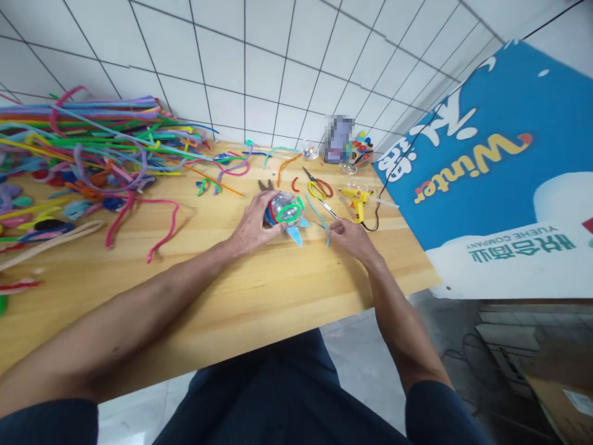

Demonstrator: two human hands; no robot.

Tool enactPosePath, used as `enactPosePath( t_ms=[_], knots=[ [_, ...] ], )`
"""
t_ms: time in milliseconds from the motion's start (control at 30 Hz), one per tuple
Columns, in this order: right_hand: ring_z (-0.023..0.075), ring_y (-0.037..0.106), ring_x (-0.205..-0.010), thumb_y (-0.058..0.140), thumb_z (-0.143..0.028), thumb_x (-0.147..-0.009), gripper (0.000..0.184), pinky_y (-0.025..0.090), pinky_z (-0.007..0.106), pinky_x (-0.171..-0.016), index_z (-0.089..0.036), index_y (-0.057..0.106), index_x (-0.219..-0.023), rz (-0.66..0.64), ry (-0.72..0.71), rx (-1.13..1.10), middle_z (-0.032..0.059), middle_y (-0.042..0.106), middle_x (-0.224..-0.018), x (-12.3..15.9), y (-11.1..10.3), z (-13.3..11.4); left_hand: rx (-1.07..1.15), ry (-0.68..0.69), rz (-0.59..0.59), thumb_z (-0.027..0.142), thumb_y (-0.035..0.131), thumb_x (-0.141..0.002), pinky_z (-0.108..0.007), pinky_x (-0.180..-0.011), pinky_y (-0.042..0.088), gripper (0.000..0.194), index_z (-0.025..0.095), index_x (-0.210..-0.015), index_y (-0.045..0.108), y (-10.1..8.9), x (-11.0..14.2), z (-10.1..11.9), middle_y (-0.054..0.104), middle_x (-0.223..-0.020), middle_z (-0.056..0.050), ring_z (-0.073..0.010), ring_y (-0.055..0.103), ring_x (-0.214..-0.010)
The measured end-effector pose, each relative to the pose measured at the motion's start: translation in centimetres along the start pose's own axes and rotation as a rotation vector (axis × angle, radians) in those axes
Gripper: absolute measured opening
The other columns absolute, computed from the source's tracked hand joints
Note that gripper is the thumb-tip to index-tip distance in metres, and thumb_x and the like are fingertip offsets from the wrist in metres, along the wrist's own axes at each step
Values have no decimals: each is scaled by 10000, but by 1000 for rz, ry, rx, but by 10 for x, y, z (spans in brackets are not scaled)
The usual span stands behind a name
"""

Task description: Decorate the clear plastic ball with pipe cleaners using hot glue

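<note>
My left hand (pixel 254 225) is wrapped round a clear plastic ball (pixel 293 203) that has a green ring, a red and blue band and light-blue pointed pieces (pixel 295 235) on it. To its right, the fingers of my right hand (pixel 348 237) pinch a thin light-blue pipe cleaner (pixel 319 214). Just beyond that hand lies a pen-like tool (pixel 327 209). Yellow-and-red-handled scissors (pixel 319 188) rest farther back. The dark jaws of a pair of pliers (pixel 265 185) show behind my left hand.
A yellow glue gun (pixel 358 203) with its cord is at the right. Many coloured pipe cleaners (pixel 106 133) are heaped at the left. Near the tiled wall stand a phone-like device (pixel 339 141) and clear plastic domes (pixel 309 149). A blue banner (pixel 491 173) borders the table's right side.
</note>
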State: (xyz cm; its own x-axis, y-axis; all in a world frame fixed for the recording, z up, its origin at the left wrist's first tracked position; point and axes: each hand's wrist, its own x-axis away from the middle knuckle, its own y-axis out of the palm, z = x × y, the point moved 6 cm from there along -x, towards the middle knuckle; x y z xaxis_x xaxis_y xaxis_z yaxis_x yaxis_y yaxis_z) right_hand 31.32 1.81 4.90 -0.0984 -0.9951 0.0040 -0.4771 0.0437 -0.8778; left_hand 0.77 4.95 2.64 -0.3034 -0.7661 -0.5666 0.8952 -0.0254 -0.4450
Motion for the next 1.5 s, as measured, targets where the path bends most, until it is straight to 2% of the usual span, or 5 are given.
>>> enactPosePath(
  t_ms=[200, 367, 700, 1067, 1500],
  knots=[
    [313, 703, -1099, 705, -476, -842, 434, 571, 478, -1015, -172, 711, -1151, 383, 201, 8, 187, 758, -1224, -12, -36, 70, -9, -30, -31, 496, 850, -879, -633, -1273, 453, 847, 245, -1589, 463, 3, -1, -5, 565, -1570, -177, -394, 562, -1494],
    [327, 691, -1168, 718, -517, -823, 529, 551, 498, -1101, -172, 700, -1223, 415, 177, -37, 208, 749, -1317, -46, -39, 84, 22, 17, -58, 547, 877, -857, -624, -1289, 440, 932, 235, -1610, 424, 7, -1, -2, 532, -1605, -197, -409, 527, -1536],
    [423, 726, -1159, 682, -472, -830, 363, 556, 562, -1057, -151, 753, -986, 329, 166, -120, 234, 800, -1085, -83, -38, 64, 21, 1, -34, 553, 817, -924, -604, -1283, 443, 843, 246, -1602, 421, -1, 0, 3, 533, -1587, -189, -393, 528, -1516],
    [241, 749, -827, 645, -436, -951, 261, 643, 403, -795, -236, 769, -1063, 182, -347, -612, 64, 808, -1006, -9, -31, -56, 39, -13, -78, 450, 757, -978, -594, -1292, 450, 791, 248, -1634, 363, 1, 3, 1, 500, -1612, -182, -371, 526, -1522],
    [257, 807, -1044, 669, -294, -1041, 228, 649, 392, -913, -303, 709, -1265, 55, -669, -243, 63, 837, -1188, 41, -22, -71, -34, -9, 28, 516, 790, -974, -584, -1281, 465, 803, 284, -1630, 389, -4, 2, 6, 520, -1582, -163, -363, 527, -1500]
  ],
)
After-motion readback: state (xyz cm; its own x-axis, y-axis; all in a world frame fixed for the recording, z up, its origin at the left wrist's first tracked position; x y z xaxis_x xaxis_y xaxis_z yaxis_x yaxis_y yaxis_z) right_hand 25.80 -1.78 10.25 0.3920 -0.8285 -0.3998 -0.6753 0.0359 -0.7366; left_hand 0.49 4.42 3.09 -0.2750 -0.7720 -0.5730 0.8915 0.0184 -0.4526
